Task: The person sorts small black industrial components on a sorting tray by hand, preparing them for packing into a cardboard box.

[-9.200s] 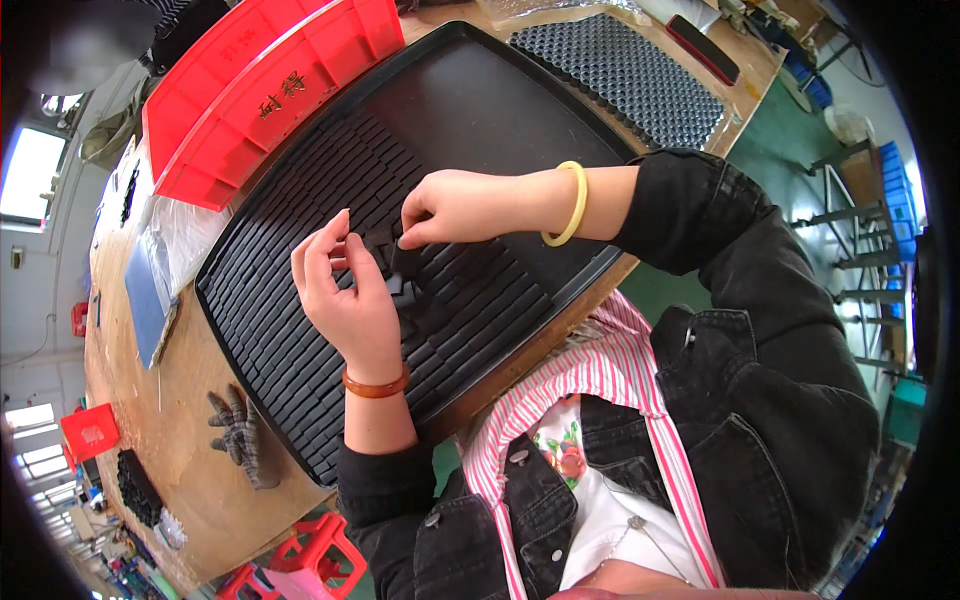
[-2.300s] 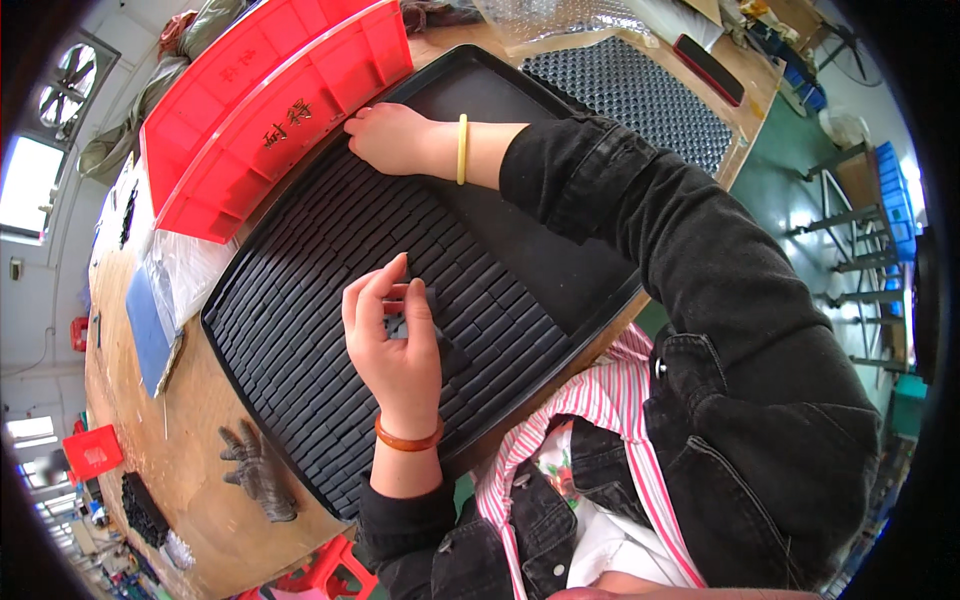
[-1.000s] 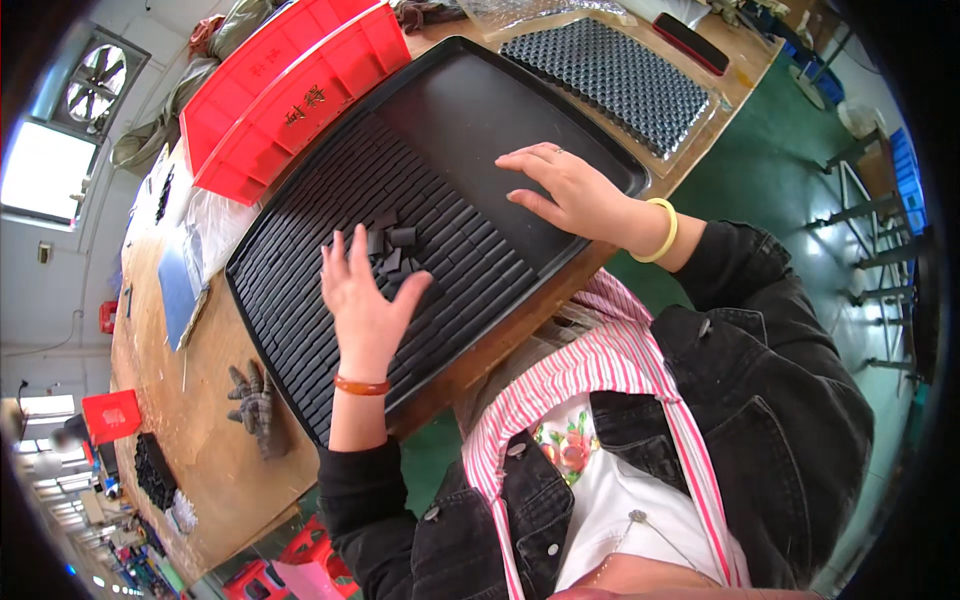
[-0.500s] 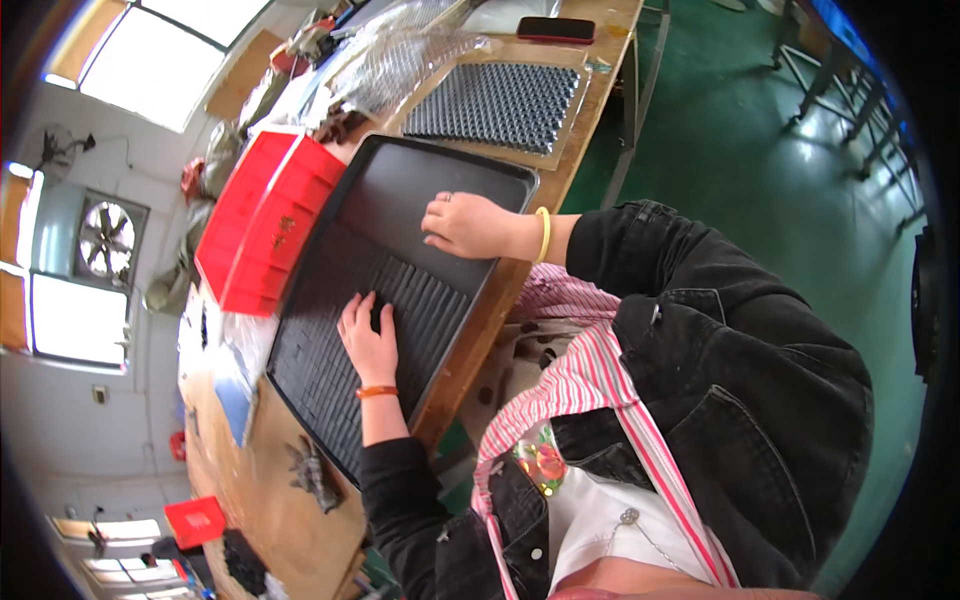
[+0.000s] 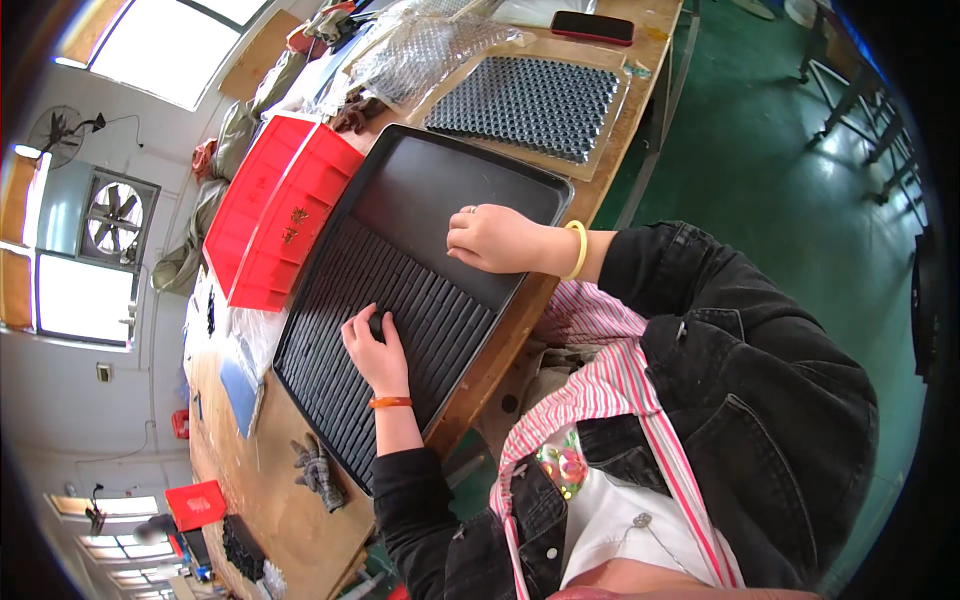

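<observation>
A black tray (image 5: 405,165) lies across the workbench, its nearer left part filled with rows of short black rod-like pieces (image 5: 425,320). My left hand (image 5: 378,360), with an orange bracelet at the wrist, rests on these rows. Its fingers and thumb are apart, with a dark patch between them that I cannot tell from the pieces below. Over the bare part of the tray, near its right edge, hovers my right hand (image 5: 500,240), a yellow bangle on its wrist. Its fingers are curled in, and whatever they hold, if anything, is hidden.
Behind the tray stands a red plastic bin (image 5: 285,210). A sheet of closely set dark round parts (image 5: 530,105) lies beyond the tray, near clear plastic wrap (image 5: 430,55) and a phone (image 5: 592,27). A grey glove (image 5: 318,472) lies on the wooden workbench (image 5: 260,490) at the left.
The whole view has shifted, so bench and tray appear slightly further right. My right hand's fingers are curled in more tightly. My left hand stays on the rows.
</observation>
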`<state>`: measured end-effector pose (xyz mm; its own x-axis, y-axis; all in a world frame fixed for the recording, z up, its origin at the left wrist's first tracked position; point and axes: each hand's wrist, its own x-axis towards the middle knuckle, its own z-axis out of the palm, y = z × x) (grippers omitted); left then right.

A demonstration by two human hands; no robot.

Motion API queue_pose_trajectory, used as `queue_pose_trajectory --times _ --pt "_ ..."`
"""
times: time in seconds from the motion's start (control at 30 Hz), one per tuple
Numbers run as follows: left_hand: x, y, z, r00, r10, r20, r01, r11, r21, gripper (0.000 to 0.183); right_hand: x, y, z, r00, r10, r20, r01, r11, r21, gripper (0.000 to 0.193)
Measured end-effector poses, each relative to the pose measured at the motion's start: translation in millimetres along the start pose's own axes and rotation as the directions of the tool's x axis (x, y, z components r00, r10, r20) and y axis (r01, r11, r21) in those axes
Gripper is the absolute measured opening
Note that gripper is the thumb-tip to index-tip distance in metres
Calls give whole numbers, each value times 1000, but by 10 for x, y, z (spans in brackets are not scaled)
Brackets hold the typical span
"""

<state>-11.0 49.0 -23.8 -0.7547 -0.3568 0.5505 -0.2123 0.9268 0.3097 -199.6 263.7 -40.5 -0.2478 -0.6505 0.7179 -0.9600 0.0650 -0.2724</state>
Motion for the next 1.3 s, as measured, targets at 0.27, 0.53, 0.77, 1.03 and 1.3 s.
queue_pose_trajectory --times 0.27,0.53,0.77,1.03,1.3 --pt "49 25 16 997 -29 -67 54 910 411 25 -19 10 62 998 34 46 -41 986 161 20" --pt "151 -51 8 998 66 -18 -46 840 541 21 -4 -17 -71 990 32 139 -67 965 255 19" --pt "297 -172 -188 991 -55 -126 102 909 403 19 24 -27 -96 979 -21 204 -50 939 341 19" --pt "670 -85 -472 747 -663 -41 621 719 -313 25 138 -60 -163 955 46 294 -167 901 401 12" --pt "622 9 -294 673 -656 341 725 494 -479 20 217 -61 -165 923 92 374 -246 887 390 9"
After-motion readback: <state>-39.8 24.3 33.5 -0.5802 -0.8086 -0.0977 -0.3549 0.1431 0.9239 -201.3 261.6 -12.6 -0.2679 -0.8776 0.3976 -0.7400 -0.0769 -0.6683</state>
